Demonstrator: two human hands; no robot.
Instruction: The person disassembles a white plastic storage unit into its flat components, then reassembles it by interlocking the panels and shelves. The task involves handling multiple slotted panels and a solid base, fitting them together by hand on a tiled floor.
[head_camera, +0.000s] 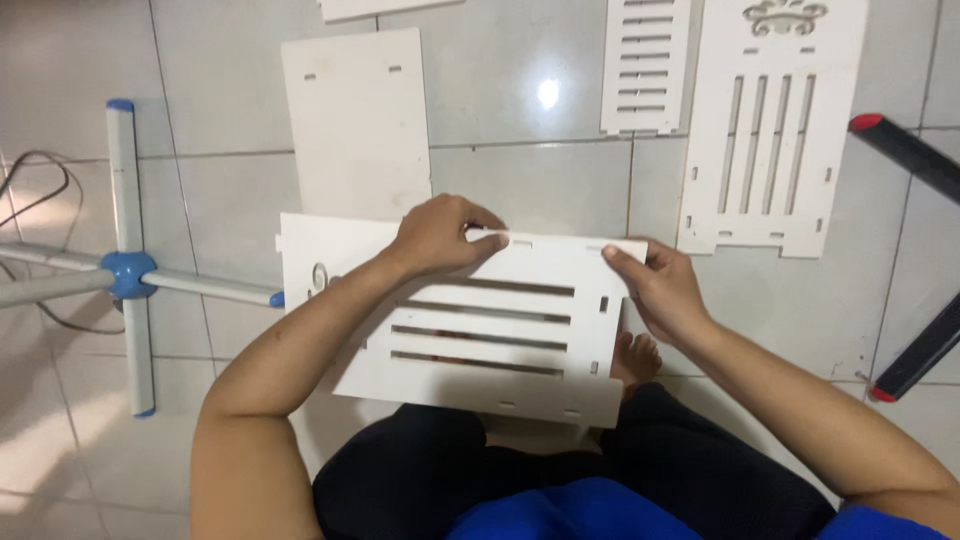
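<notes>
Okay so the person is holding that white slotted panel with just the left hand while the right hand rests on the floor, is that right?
Not quite. The head view shows both hands on the white slotted panel: the left hand grips its far edge, and the right hand is not on the floor but holds the panel's right corner. The rest stands.

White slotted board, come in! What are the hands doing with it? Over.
Left hand grips the slotted board at its top edge. Right hand pinches its right corner. Board tilted over the lap. More white panels on the floor tiles beyond.
</notes>
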